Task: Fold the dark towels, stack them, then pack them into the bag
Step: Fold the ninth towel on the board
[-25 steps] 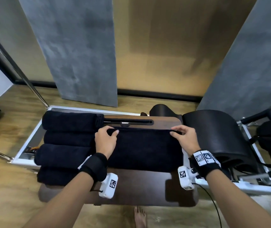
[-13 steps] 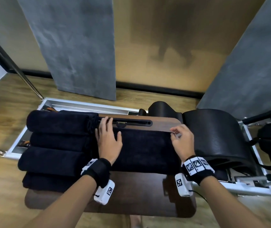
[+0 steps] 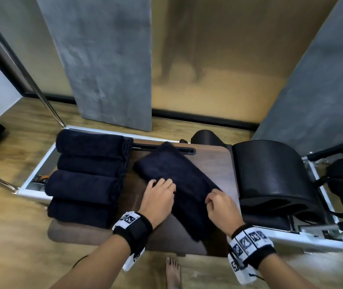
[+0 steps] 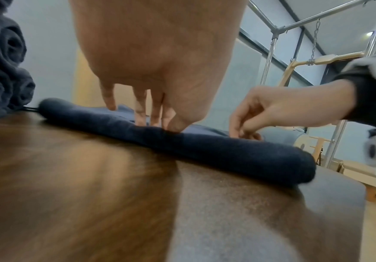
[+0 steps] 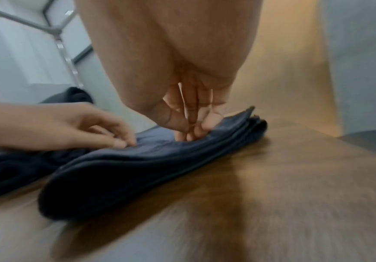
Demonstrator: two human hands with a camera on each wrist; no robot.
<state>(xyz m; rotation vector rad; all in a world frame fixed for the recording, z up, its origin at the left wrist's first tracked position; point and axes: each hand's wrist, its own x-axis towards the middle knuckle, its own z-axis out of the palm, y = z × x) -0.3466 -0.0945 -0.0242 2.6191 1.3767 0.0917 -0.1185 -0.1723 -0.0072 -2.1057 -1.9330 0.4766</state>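
The room's got wood flooring (image 3: 10, 236) and grey panels (image 3: 108, 59) leaning along the back wall. A brown padded table (image 3: 214, 163) is sitting in the middle, with four rolled dark towels (image 3: 87, 176) lying in a row along its left side. The folded towel (image 3: 179, 180) is lying flat mid-table, long axis running diagonally from far-left to near-right. Left hand (image 3: 158, 197) is pressing down on it with mostly straight fingers; right hand (image 3: 221, 205) is pinching its right edge, fingers curled.
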